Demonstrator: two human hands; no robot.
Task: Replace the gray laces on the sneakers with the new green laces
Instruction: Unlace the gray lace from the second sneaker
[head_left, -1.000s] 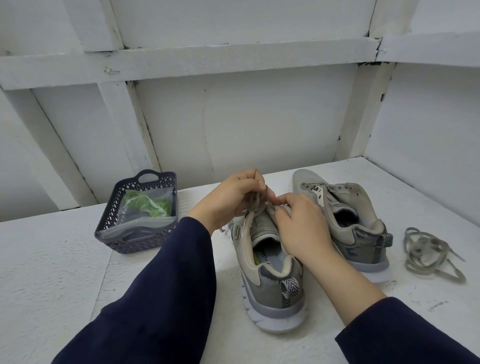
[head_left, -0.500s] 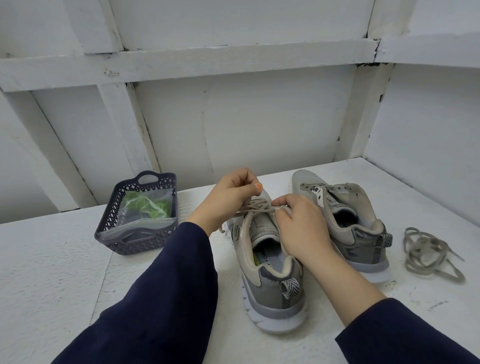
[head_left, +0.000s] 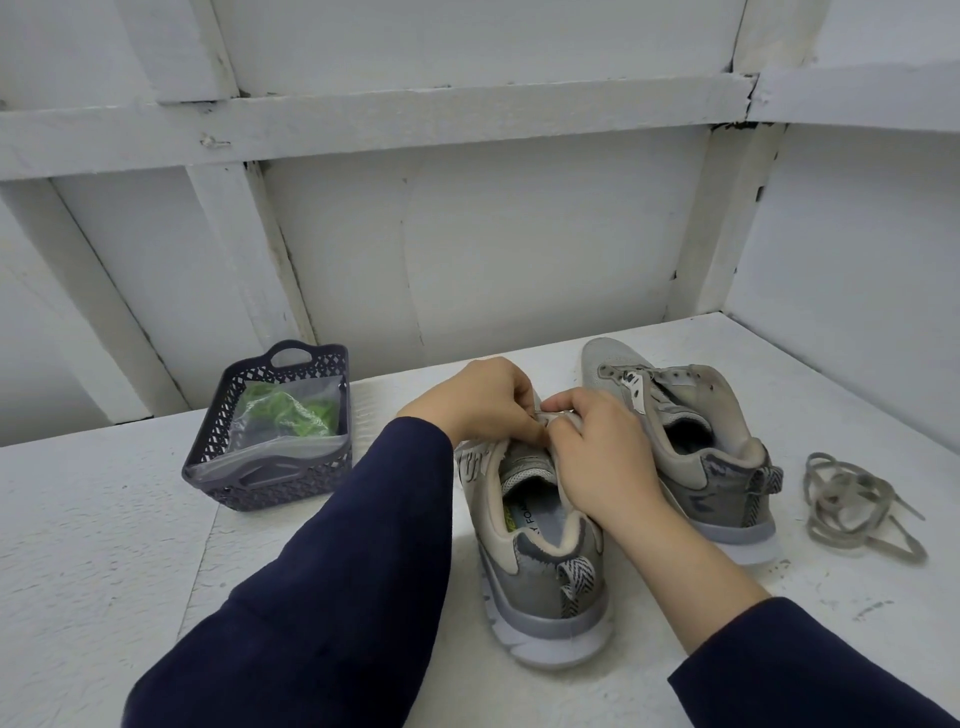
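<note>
now left grip (head_left: 480, 402) and right grip (head_left: 597, 460) draw together mid-frame, both pinching the gray lace (head_left: 546, 415) atop the near sneaker (head_left: 540, 577); still unlacing, green laces (head_left: 291, 410) bagged in the basket (head_left: 280, 488), left.

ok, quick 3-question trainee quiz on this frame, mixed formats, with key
1. True or false: the far sneaker is laced.
2. Where are the green laces? A) in the basket B) beside the loose lace C) threaded in a sneaker
3. Fill in: the left hand and right hand pinch the lace of the ___ sneaker.

Key: 1 false; 2 A; 3 near.
</note>
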